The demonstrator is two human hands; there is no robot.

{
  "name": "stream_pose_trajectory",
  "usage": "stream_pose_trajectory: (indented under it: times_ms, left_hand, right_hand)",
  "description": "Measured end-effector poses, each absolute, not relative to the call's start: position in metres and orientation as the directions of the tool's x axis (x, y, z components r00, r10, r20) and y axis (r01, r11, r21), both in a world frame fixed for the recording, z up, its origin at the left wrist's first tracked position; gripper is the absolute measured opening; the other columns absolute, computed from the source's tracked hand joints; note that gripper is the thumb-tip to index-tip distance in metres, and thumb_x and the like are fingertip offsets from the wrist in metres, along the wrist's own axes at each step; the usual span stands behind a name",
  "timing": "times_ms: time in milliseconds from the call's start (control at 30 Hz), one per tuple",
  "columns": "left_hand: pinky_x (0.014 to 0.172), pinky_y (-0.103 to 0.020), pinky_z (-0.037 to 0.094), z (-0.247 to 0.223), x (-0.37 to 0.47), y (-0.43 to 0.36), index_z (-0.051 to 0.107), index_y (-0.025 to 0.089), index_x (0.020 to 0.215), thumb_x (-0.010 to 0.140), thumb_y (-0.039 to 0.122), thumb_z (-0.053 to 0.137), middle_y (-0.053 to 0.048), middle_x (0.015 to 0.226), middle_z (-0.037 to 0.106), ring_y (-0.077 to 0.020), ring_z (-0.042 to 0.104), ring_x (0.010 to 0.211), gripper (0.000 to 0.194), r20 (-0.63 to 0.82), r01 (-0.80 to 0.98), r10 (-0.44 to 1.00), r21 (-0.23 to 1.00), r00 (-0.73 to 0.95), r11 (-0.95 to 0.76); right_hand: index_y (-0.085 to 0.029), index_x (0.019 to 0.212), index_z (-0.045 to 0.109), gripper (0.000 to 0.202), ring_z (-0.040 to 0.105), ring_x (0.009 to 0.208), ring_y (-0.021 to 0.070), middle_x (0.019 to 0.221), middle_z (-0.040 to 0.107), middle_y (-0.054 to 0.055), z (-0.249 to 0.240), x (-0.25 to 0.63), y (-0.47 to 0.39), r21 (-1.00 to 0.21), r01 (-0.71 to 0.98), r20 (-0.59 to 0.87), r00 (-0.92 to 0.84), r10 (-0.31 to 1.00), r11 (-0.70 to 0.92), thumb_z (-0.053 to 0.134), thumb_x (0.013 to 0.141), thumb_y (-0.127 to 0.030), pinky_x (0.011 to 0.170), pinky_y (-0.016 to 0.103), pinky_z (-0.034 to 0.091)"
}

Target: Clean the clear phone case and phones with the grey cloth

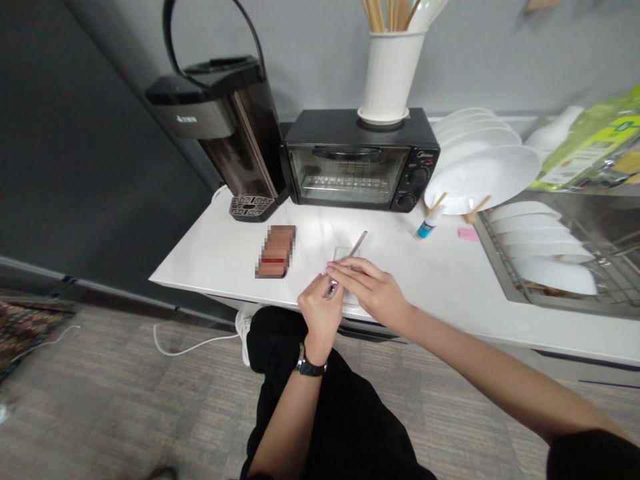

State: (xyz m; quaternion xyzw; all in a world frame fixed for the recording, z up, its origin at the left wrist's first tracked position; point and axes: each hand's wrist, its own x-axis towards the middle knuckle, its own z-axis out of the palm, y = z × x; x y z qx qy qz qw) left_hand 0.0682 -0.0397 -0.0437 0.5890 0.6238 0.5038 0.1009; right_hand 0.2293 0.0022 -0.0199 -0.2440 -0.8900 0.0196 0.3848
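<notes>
Near the counter's front edge my two hands meet. My left hand (323,308), with a watch (310,363) on its wrist, is closed around a small shiny item (333,287) that I cannot make out. My right hand (373,290) reaches over it, fingers together, its fingertips touching the left hand's fingers. A thin stick-like item (359,244) slants up and right from behind the right fingers; whether it is held is unclear. Under and behind the hands lies a clear, flat-looking item (342,253), mostly hidden.
On the white counter (230,267) lie a phone-like object (276,251), a small blue-labelled bottle (427,228) and pink paper (468,234). Behind stand a water dispenser (235,140) and a toaster oven (350,167) bearing a utensil holder (393,73). White plates (485,173) stand at right.
</notes>
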Motion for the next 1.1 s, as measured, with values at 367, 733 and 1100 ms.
stream_pose_trajectory:
  times_ms: [367,733,1100]
  left_hand:
    - [0.078,-0.033,0.063,0.005,0.063,-0.049,0.09,0.02,0.106,0.102,0.034,0.076,-0.008,0.093,0.087,-0.0228,0.08,0.08,0.02,0.538,0.535,0.778,0.782,-0.323,-0.319]
    - [0.067,-0.028,0.044,0.018,0.067,-0.027,0.082,0.017,0.083,0.103,0.026,0.073,-0.005,0.071,0.077,-0.0163,0.064,0.063,0.024,0.448,0.755,0.885,0.621,-0.125,-0.208]
    - [0.064,-0.031,0.035,0.023,0.069,-0.019,0.082,0.017,0.082,0.103,0.026,0.074,-0.006,0.073,0.079,-0.0163,0.062,0.061,0.024,0.384,0.802,0.917,0.578,-0.107,-0.149]
  right_hand:
    - [-0.027,0.137,0.082,0.04,0.082,0.114,0.0229,0.123,0.086,0.008,-0.006,0.228,0.022,-0.63,0.386,0.622,-0.269,0.736,0.674,0.055,0.111,-0.015,0.098,0.039,0.071]
    - [-0.034,0.157,0.07,0.055,0.079,0.126,0.0245,0.126,0.085,0.006,0.023,0.23,0.014,-0.38,0.434,0.782,-0.321,0.534,0.817,0.05,0.111,-0.009,0.107,0.043,0.072]
    - [-0.034,0.165,0.062,0.062,0.076,0.133,0.0266,0.127,0.085,0.007,0.009,0.239,0.031,-0.263,0.465,0.777,-0.418,0.472,0.845,0.053,0.11,-0.006,0.11,0.045,0.071]
